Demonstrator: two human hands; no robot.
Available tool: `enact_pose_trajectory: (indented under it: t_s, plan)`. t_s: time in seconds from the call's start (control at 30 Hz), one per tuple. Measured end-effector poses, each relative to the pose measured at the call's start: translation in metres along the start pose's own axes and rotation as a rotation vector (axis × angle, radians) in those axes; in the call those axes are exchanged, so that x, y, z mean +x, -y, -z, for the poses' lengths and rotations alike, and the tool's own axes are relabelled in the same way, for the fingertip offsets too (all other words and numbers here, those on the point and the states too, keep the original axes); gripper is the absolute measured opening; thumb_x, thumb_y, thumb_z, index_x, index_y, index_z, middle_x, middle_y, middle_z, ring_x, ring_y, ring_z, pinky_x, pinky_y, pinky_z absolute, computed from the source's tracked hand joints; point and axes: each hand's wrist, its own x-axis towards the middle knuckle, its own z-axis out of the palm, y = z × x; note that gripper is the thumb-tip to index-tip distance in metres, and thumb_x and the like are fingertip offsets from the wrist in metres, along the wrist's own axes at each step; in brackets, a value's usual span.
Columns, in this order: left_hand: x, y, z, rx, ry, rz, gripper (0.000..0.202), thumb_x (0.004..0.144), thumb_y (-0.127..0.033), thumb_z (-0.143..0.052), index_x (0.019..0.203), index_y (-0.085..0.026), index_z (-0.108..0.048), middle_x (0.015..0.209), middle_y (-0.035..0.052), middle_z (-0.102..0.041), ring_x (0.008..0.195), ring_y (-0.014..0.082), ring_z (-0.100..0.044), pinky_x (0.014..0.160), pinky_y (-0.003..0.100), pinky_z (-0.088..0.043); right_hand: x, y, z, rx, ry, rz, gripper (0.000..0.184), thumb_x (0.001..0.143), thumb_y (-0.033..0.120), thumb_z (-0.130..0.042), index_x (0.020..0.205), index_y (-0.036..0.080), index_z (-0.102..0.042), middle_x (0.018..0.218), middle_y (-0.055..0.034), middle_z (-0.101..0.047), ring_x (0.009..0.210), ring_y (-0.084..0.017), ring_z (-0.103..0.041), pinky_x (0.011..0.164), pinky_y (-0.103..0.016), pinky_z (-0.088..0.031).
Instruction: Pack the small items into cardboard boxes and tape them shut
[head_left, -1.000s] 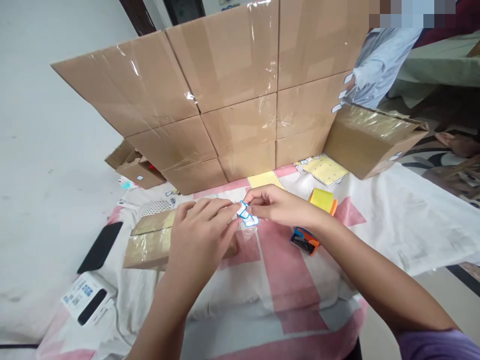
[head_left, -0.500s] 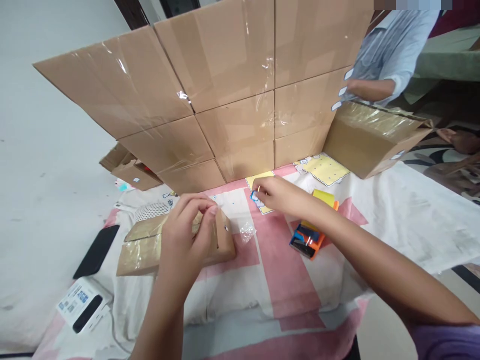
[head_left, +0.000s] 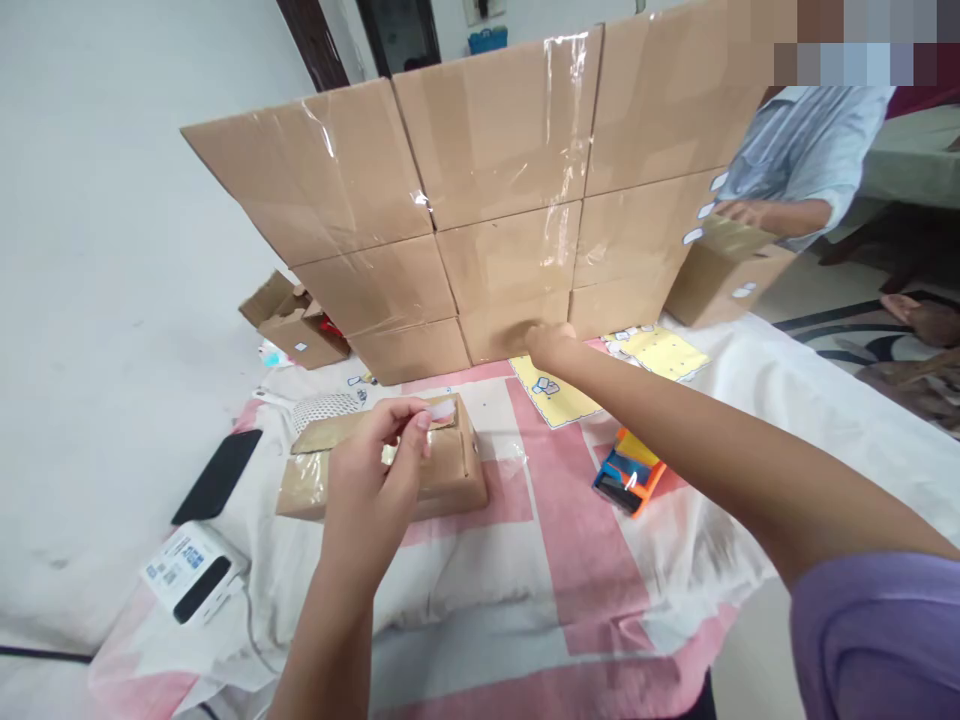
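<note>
At the far left a flat black phone (head_left: 217, 487) and a white plastic gadget with a dark glossy window (head_left: 193, 573) lie on the soft pink-and-white cloth (head_left: 540, 560) near its drooping edge; I judge that a tug on the fabric could slide them off. My left hand (head_left: 371, 480) has thumb and forefinger closed on a small pale filmy strip (head_left: 441, 409), held just above the top of the low brown cardboard parcel (head_left: 450, 475) with its shiny, wrinkled tape skin. The strip looks thin and limp, so it could curl onto my fingertip or drop onto the tape. Behind stands the tall wall of stacked brown cartons (head_left: 495, 170), matte board with glossy tape seams, seemingly only piled. My right hand (head_left: 550, 343) touches its bottom row with the fingers turned away from me, so I cannot tell whether they are apart or gripping anything. A hard push there might shift a carton and set the pile leaning. Just below that hand lies a square yellow paper sheet (head_left: 559, 395), then a boxy orange-and-blue plastic tool (head_left: 628, 478) beside my forearm, easy to knock. At the far right another person's hand (head_left: 742, 212) holds a taped carton (head_left: 720, 280) by the wall's end.
</note>
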Motion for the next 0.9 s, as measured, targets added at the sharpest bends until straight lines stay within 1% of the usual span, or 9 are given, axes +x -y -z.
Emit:
enact_pose_trajectory:
  t_s: [0.13, 0.23, 0.3, 0.4, 0.47, 0.63, 0.7, 0.77, 0.9]
  plan:
    - [-0.003, 0.008, 0.007, 0.096, -0.014, -0.242, 0.013, 0.097, -0.016, -0.057, 0.095, -0.024, -0.067, 0.093, -0.0001, -0.07, 0.086, 0.0139, -0.065, 0.076, 0.029, -0.049, -0.052, 0.031, 0.021, 0.19, 0.165, 0.046, 0.03, 0.091, 0.042, -0.064, 0.076, 0.015, -0.069, 0.075, -0.0106, -0.067, 0.067, -0.02, -0.063, 0.063, -0.032, -0.047]
    - [-0.005, 0.015, 0.008, 0.146, 0.041, -0.47, 0.018, 0.094, -0.008, -0.059, 0.094, -0.025, -0.067, 0.11, 0.0038, -0.065, 0.091, 0.0152, -0.061, 0.078, 0.032, -0.048, -0.109, 0.052, 0.025, 0.77, 0.607, 0.079, 0.042, 0.094, 0.051, -0.053, 0.078, 0.015, -0.069, 0.061, -0.0044, -0.062, 0.046, -0.01, -0.044, 0.044, -0.025, -0.028]
    - [-0.006, 0.018, 0.006, 0.166, 0.077, -0.572, 0.024, 0.092, -0.005, -0.06, 0.096, -0.028, -0.068, 0.111, 0.0038, -0.062, 0.087, 0.0149, -0.059, 0.075, 0.033, -0.047, -0.138, 0.06, 0.021, 1.024, 0.744, 0.095, 0.031, 0.088, 0.041, -0.059, 0.072, 0.016, -0.065, 0.053, 0.001, -0.054, 0.043, -0.007, -0.036, 0.043, -0.023, -0.021]
    - [-0.007, 0.019, 0.002, 0.192, 0.078, -0.633, 0.026, 0.09, -0.006, -0.063, 0.096, -0.031, -0.069, 0.11, 0.0031, -0.063, 0.084, 0.015, -0.059, 0.075, 0.034, -0.045, -0.154, 0.057, 0.005, 1.166, 0.655, 0.083, 0.018, 0.084, 0.023, -0.056, 0.066, 0.017, -0.058, 0.049, 0.0066, -0.044, 0.043, -0.006, -0.03, 0.045, -0.023, -0.021]
    - [-0.007, 0.019, 0.001, 0.235, 0.066, -0.626, 0.021, 0.09, -0.009, -0.064, 0.093, -0.03, -0.07, 0.109, 0.0027, -0.066, 0.08, 0.0148, -0.059, 0.076, 0.036, -0.045, -0.15, 0.045, -0.009, 1.092, 0.532, 0.099, 0.02, 0.086, 0.021, -0.053, 0.067, 0.018, -0.057, 0.053, 0.0056, -0.048, 0.045, -0.007, -0.036, 0.048, -0.023, -0.026]
    - [-0.002, 0.042, 0.006, 0.427, 0.105, -0.377, 0.016, 0.097, -0.033, -0.059, 0.107, -0.029, -0.071, 0.118, 0.006, -0.072, 0.108, 0.0271, -0.066, 0.092, 0.045, -0.043, -0.128, 0.01, -0.047, 0.329, 0.119, 0.319, 0.018, 0.089, 0.011, -0.053, 0.082, 0.019, -0.067, 0.074, -0.0036, -0.067, 0.069, -0.017, -0.059, 0.06, -0.027, -0.032]
    - [0.002, 0.058, 0.01, 0.479, 0.195, -0.2, 0.033, 0.101, -0.045, -0.049, 0.123, -0.029, -0.068, 0.137, 0.0079, -0.066, 0.127, 0.0326, -0.059, 0.103, 0.051, -0.039, -0.124, 0.004, -0.059, 0.126, 0.107, 0.383, 0.023, 0.09, 0.008, -0.052, 0.09, 0.02, -0.072, 0.084, -0.0063, -0.073, 0.078, -0.02, -0.064, 0.061, -0.028, -0.03]
    - [0.006, 0.071, 0.014, 0.481, 0.318, -0.075, 0.046, 0.102, -0.052, -0.038, 0.134, -0.029, -0.064, 0.149, 0.0068, -0.058, 0.139, 0.0331, -0.05, 0.11, 0.054, -0.035, -0.123, 0.005, -0.067, 0.12, 0.142, 0.428, 0.027, 0.092, 0.009, -0.053, 0.095, 0.023, -0.076, 0.095, -0.0051, -0.077, 0.087, -0.021, -0.068, 0.063, -0.028, -0.032]
    - [0.011, 0.082, 0.018, 0.446, 0.416, -0.018, 0.055, 0.102, -0.059, -0.033, 0.138, -0.029, -0.062, 0.149, 0.0037, -0.058, 0.142, 0.0286, -0.048, 0.114, 0.052, -0.032, -0.125, 0.016, -0.071, 0.223, 0.164, 0.409, 0.023, 0.092, 0.01, -0.058, 0.096, 0.023, -0.077, 0.102, -0.0021, -0.079, 0.096, -0.019, -0.07, 0.07, -0.026, -0.038]
